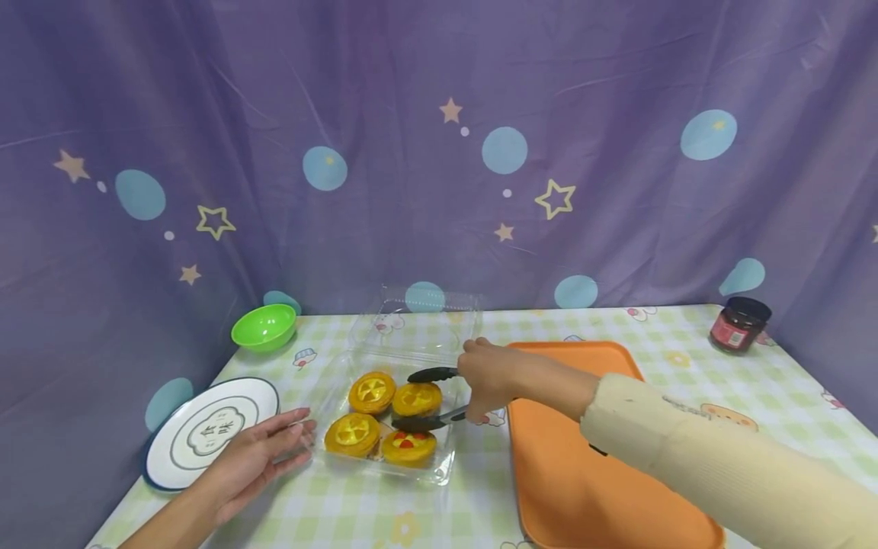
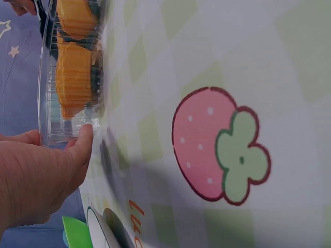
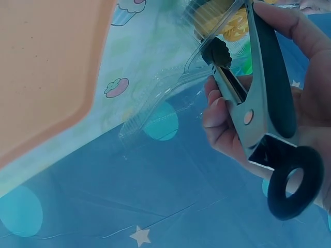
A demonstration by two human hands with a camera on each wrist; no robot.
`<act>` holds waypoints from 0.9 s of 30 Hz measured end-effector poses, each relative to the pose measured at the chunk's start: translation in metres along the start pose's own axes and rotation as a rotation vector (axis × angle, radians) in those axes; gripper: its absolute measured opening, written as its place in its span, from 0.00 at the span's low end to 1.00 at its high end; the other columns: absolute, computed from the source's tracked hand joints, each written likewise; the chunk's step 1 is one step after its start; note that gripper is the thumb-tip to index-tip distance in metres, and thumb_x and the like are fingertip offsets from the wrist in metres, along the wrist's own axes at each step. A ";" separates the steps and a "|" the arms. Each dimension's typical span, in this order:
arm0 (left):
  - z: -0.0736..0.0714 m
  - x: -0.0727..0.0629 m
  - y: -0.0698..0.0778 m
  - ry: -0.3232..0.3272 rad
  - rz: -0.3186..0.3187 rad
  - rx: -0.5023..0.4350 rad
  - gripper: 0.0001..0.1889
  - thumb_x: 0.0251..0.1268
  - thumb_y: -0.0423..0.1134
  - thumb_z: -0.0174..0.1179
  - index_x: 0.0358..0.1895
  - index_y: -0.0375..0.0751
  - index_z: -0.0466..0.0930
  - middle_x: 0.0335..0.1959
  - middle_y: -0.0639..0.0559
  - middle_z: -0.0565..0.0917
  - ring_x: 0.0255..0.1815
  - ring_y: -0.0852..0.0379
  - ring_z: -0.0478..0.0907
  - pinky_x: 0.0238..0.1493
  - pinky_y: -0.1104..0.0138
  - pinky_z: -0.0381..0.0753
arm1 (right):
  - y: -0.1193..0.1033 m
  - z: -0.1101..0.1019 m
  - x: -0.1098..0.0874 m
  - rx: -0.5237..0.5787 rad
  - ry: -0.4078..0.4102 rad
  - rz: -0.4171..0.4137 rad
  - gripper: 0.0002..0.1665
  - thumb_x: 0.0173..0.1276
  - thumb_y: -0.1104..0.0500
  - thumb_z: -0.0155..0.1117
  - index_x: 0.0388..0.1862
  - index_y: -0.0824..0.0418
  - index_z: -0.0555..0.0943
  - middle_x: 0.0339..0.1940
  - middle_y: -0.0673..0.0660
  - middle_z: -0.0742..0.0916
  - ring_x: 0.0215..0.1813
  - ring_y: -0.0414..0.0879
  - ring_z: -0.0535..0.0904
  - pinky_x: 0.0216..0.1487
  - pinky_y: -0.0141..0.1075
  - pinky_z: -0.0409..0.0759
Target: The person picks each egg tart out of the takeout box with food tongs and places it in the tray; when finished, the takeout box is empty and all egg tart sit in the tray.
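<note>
My right hand [image 1: 490, 377] grips a pair of kitchen tongs [image 3: 266, 82] with black tips, a metal body and a black ring at the end. In the head view the spread tips stand on either side of the back right egg tart [image 1: 417, 399]; whether they touch it I cannot tell. Several yellow-topped tarts sit in a clear plastic container [image 1: 439, 476], the front right one [image 1: 409, 450] with red pieces on top. At the container's left side, my left hand [image 1: 257, 457] has its fingers extended, with the fingertips at the wall in the left wrist view.
The container's clear lid [image 1: 418, 332] stands raised at the back. An orange tray [image 1: 583, 473] lies to the right, under my right forearm. On the left are a white plate [image 1: 171, 450] and a green bowl [image 1: 264, 328]. A dark jar [image 1: 737, 328] stands back right.
</note>
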State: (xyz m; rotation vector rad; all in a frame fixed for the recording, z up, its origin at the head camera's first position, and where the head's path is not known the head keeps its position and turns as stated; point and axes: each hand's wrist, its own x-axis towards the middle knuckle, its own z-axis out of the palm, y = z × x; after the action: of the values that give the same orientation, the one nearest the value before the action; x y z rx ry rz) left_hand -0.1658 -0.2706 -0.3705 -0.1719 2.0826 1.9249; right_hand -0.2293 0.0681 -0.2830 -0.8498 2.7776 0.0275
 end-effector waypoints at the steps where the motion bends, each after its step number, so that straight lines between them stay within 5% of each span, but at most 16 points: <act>1: 0.000 0.000 0.000 -0.002 0.000 0.001 0.32 0.76 0.39 0.48 0.73 0.26 0.47 0.70 0.29 0.60 0.61 0.52 0.70 0.61 0.58 0.78 | 0.000 0.000 0.001 0.002 -0.003 0.003 0.12 0.40 0.56 0.76 0.18 0.55 0.79 0.35 0.52 0.74 0.44 0.49 0.68 0.29 0.33 0.75; 14: 0.000 0.001 0.000 -0.002 -0.003 0.009 0.32 0.76 0.39 0.49 0.73 0.26 0.47 0.69 0.32 0.64 0.59 0.54 0.72 0.61 0.58 0.78 | -0.006 0.006 0.005 -0.003 -0.024 0.027 0.12 0.50 0.53 0.73 0.25 0.55 0.78 0.54 0.57 0.77 0.54 0.51 0.69 0.44 0.36 0.78; 27: 0.000 -0.001 0.000 -0.007 0.002 0.007 0.32 0.76 0.38 0.48 0.73 0.25 0.47 0.69 0.31 0.63 0.60 0.52 0.71 0.61 0.58 0.78 | 0.000 0.015 0.007 0.018 0.081 -0.048 0.11 0.51 0.54 0.74 0.27 0.57 0.80 0.41 0.54 0.79 0.47 0.50 0.72 0.40 0.38 0.79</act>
State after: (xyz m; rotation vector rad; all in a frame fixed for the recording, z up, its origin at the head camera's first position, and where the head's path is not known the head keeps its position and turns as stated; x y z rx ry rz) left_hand -0.1648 -0.2705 -0.3698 -0.1614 2.0858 1.9164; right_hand -0.2319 0.0655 -0.2993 -0.9331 2.8261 -0.0407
